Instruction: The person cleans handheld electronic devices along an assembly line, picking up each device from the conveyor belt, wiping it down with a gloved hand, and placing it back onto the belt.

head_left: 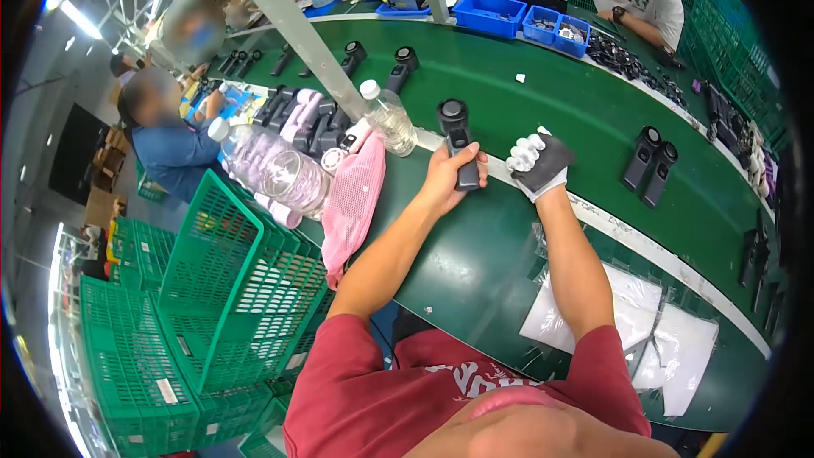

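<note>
A dark handheld device with a round head is gripped by its handle in my bare left hand, thumb across the front. To its right, my right hand wears a white-and-grey glove. Its fingers are curled in, and whatever they may hold is hidden. Both hands are over the pale edge strip of the green belt. Left of my left hand stand a clear plastic bottle and a pink mesh bag. Two similar dark devices lie on the belt at the right.
White packets lie on the near table by my right forearm. Green crates are stacked at the left. A large clear jug stands near them. A metal post crosses the belt. Co-workers sit beyond, near blue bins.
</note>
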